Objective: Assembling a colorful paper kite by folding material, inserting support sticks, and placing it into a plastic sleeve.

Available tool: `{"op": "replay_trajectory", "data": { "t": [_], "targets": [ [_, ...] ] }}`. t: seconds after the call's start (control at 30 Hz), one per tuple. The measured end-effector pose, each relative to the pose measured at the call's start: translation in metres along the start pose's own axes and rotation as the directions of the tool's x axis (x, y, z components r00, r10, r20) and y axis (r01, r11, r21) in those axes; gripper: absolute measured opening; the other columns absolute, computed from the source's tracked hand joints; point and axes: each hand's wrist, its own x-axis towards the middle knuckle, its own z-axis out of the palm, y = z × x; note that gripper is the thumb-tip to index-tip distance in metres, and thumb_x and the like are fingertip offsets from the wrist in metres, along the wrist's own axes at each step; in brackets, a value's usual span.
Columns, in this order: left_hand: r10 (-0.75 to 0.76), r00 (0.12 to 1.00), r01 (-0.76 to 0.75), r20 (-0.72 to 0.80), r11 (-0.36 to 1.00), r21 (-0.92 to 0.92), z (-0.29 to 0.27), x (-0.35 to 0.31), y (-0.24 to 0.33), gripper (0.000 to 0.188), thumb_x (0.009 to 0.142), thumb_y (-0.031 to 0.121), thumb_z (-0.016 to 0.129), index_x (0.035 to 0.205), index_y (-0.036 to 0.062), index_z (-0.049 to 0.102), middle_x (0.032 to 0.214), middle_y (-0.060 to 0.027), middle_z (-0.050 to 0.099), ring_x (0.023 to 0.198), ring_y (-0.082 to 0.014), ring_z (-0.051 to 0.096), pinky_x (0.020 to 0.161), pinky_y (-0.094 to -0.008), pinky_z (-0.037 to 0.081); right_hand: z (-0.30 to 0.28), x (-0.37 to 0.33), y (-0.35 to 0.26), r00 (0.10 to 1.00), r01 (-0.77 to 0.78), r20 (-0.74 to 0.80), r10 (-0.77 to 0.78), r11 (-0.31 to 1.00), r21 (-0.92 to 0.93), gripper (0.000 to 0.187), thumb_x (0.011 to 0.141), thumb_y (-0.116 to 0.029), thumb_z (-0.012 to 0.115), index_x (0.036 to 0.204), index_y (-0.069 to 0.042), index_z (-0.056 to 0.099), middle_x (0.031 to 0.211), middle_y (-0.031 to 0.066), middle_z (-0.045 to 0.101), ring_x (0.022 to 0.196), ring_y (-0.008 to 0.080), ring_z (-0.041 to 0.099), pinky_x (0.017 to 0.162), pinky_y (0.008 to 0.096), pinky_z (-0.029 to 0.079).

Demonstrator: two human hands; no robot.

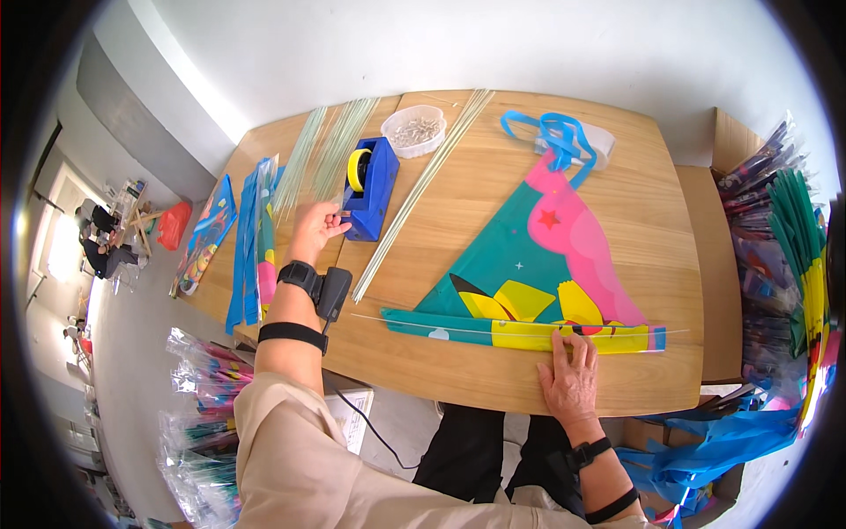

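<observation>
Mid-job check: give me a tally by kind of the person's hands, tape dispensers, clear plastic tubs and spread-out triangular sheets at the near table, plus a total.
Hands: 2 (left hand, right hand)
Tape dispensers: 1 (blue tape dispenser)
Tubs: 1 (clear plastic tub)
Spread-out sheets: 1 (green-and-pink triangular sheet)
Total: 5

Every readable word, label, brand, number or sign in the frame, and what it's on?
No legible words, brands or numbers.
Triangular kite sail: only graphics, including a red star and a white plus-shaped mark.
Blue tape dispenser: no lettering I can make out.
White box below the table edge: faint marks, too small to read.
Clear-wrapped packages at left: too blurred to read any print.
</observation>
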Motion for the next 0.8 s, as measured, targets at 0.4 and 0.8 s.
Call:
{"op": "replay_trajectory", "data": {
  "t": [0.4,0.8],
  "targets": [
    [0.023,1.000,-0.029,-0.018,0.912,-0.410,-0.009,-0.016,-0.046,0.014,0.083,-0.002,0.057,0.071,0.0031,0.053,0.065,-0.0085,0.051,0.070,-0.0238,0.058,0.075,-0.0462,0.055,0.000,0.001,0.001,1.000,-0.014,0.009,0.014,1.000,0.018,0.056,0.080,-0.021,0.071,0.129,0.001,0.055,0.121,0.0154,0.044,0.118,0.0384,0.041,0.104,0.0496,0.037],
    [-0.413,0.909,0.381,0.056,0.769,-0.513,-0.014,0.001,-0.042,0.011,0.091,0.005,0.053,0.082,0.0046,0.048,0.076,-0.0099,0.051,0.070,-0.0234,0.055,0.063,-0.0367,0.046,0.000,-0.002,0.003,1.000,-0.011,-0.022,0.012,1.000,0.008,0.057,0.080,-0.021,0.071,0.129,0.001,0.055,0.121,0.0150,0.045,0.118,0.0389,0.041,0.104,0.0496,0.036]
  ]
}}
